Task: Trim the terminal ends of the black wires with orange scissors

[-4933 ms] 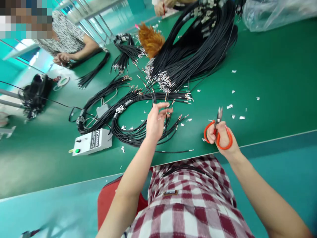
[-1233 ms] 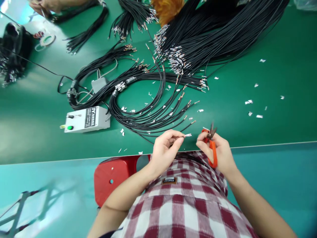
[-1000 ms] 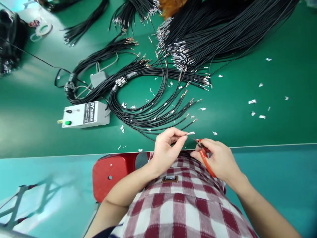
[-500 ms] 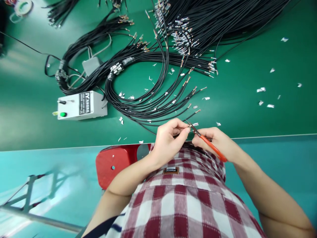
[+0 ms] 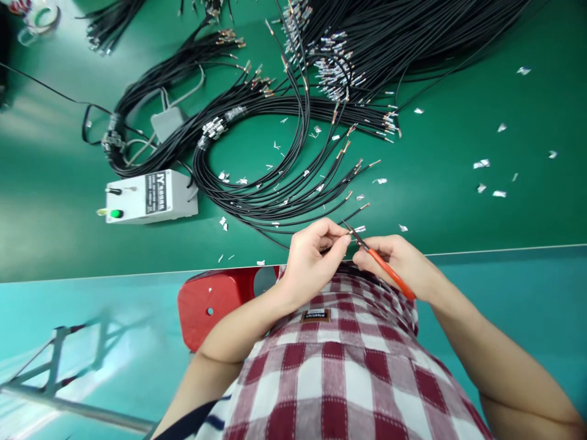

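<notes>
My left hand point(image 5: 316, 253) pinches the end of a black cable at the table's front edge, thumb and forefinger together. Red-handled scissors point(image 5: 385, 267) are in my right hand point(image 5: 398, 260), their dark blades slanting up and left to the cable end by my left fingertips. How far the blades are apart is too small to tell. Just behind my hands, a curved bundle of black cables point(image 5: 257, 205) fans out on the green table point(image 5: 449, 201), several with bared copper-coloured ends. Bits of foil lie around them.
A white box point(image 5: 169, 195) with a green button stands left of the bundle, near a small grey box point(image 5: 168, 124). A big pile of black cables point(image 5: 413, 43) lies at the back. A red stool point(image 5: 211, 305) is below the table edge.
The view has shifted very slightly. The scissors and my right hand have moved a little to the left; my left hand keeps its pinch in the same place.
</notes>
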{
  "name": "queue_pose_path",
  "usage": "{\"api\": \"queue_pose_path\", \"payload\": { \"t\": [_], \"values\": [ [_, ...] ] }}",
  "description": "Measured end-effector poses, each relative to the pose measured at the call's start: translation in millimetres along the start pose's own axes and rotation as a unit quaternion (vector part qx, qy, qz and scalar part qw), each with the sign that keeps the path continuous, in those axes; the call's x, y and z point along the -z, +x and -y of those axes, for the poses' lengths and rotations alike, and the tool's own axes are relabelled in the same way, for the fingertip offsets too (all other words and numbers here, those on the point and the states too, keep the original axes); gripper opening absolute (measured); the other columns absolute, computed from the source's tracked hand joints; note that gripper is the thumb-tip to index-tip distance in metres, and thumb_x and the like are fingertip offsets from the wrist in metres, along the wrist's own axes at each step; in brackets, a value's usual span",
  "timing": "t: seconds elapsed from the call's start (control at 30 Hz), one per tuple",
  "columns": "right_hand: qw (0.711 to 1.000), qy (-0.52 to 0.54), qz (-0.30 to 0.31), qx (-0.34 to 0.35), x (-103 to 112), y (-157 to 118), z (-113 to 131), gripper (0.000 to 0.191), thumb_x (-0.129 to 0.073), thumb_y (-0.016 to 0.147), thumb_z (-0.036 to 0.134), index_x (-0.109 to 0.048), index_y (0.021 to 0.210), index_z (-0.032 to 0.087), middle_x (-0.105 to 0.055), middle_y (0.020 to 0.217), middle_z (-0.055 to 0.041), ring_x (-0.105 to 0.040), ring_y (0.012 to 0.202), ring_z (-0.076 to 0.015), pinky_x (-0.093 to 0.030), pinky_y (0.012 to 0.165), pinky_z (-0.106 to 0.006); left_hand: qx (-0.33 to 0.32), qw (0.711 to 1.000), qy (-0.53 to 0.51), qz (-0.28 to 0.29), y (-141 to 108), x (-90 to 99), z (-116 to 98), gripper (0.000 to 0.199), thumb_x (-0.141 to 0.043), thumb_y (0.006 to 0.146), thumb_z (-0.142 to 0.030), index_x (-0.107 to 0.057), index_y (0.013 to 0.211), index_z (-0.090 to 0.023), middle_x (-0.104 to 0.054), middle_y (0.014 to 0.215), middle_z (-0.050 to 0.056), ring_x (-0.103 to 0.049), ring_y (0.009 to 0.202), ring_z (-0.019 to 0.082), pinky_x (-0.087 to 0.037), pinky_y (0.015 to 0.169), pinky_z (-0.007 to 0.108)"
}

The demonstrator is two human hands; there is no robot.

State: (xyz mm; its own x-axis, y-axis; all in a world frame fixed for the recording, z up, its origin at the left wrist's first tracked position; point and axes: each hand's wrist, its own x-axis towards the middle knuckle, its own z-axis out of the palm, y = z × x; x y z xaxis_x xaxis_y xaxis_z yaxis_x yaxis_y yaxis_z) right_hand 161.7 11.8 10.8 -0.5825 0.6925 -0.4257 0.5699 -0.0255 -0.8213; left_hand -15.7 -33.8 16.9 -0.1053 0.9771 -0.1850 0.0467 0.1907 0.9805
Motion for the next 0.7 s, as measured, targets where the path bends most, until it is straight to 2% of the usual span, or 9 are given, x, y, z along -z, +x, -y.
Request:
{"api": "queue_pose_path", "payload": {
  "t": [0.07,0.23,0.37,0.5,0.6,0.7],
  "values": [
    [1.000,-0.015,-0.015,-0.005,0,1,1,0.055,-0.055,0.082,0.069,-0.051,0.059,0.019,-0.041,0.056,0.0042,-0.034,0.052,-0.0102,-0.024,0.047,-0.025,0.000,1.000,0.001,0.003,0,0.5,1,0.011,-0.063,0.088,-0.024,-0.061,0.081,-0.016,-0.066,0.072,0.001,-0.060,0.058,0.009,-0.046,0.053,0.018],
    [0.986,-0.145,-0.079,-0.011,1,-2,13,0.054,-0.058,0.083,0.066,-0.045,0.056,0.021,-0.041,0.051,0.0037,-0.031,0.051,-0.0114,-0.021,0.049,-0.027,-0.022,1.000,0.010,-0.010,-1,0.2,1,0.009,-0.063,0.087,-0.022,-0.061,0.081,-0.016,-0.064,0.072,0.000,-0.058,0.059,0.007,-0.046,0.055,0.018],
    [0.985,-0.158,-0.067,-0.018,-1,-4,10,0.053,-0.054,0.086,0.065,-0.044,0.058,0.022,-0.044,0.050,0.0038,-0.032,0.049,-0.0120,-0.023,0.050,-0.027,0.000,0.998,-0.050,-0.039,1,0.0,1,0.015,-0.067,0.086,-0.028,-0.060,0.081,-0.016,-0.062,0.070,-0.001,-0.052,0.054,0.006,-0.042,0.049,0.017],
    [0.984,-0.172,-0.052,-0.008,-1,-7,3,0.046,-0.051,0.090,0.060,-0.047,0.063,0.023,-0.049,0.053,0.0036,-0.039,0.051,-0.0133,-0.024,0.052,-0.027,0.028,0.995,-0.089,-0.039,3,-0.2,2,0.023,-0.071,0.084,-0.036,-0.060,0.081,-0.016,-0.061,0.068,-0.001,-0.049,0.051,0.005,-0.041,0.046,0.018],
    [0.979,-0.197,-0.046,0.008,1,-8,1,0.038,-0.052,0.092,0.055,-0.051,0.071,0.024,-0.059,0.063,0.0021,-0.048,0.054,-0.0144,-0.028,0.054,-0.027,0.018,0.996,-0.083,-0.040,1,-2.3,3,0.023,-0.072,0.084,-0.038,-0.063,0.082,-0.016,-0.064,0.070,0.000,-0.054,0.054,0.007,-0.045,0.051,0.020],
    [0.976,-0.216,-0.036,0.012,2,-9,0,0.032,-0.052,0.093,0.053,-0.055,0.080,0.024,-0.066,0.075,-0.0008,-0.057,0.061,-0.0166,-0.031,0.057,-0.028,-0.020,0.997,-0.060,-0.053,-2,-5.3,7,0.019,-0.070,0.086,-0.034,-0.064,0.083,-0.016,-0.068,0.077,0.003,-0.061,0.063,0.010,-0.050,0.057,0.021]
  ]
}}
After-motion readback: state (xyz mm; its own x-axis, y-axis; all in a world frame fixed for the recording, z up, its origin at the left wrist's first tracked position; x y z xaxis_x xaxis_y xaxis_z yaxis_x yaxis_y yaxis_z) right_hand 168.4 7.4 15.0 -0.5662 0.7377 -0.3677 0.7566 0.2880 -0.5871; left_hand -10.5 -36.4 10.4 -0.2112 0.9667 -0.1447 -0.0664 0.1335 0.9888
